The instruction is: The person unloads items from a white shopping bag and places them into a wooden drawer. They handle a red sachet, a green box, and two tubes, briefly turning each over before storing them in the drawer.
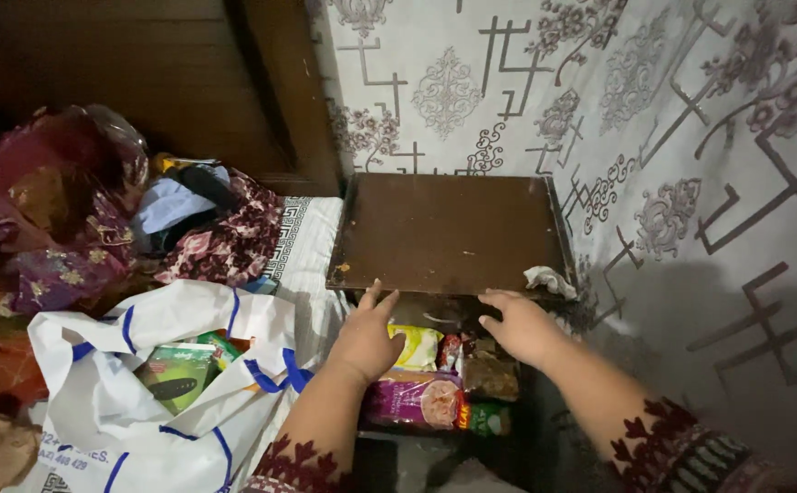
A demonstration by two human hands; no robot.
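While both arms reach into the open drawer [435, 438] under a dark bedside cabinet top [449, 233], the left hand [367, 338] and right hand [519, 327] hover, fingers spread and empty, over packed snack packets [417, 400], beside a white carrier bag [170, 402] on the bed.

Table [449, 233] at 12 o'clock against wall [691, 119], tissue [549, 280] on its 4 o'clock corner, packets [421, 400] below its front edge under both hands, bag [157, 383] at 8 o'clock, clothes [70, 201] at 10 o'clock.
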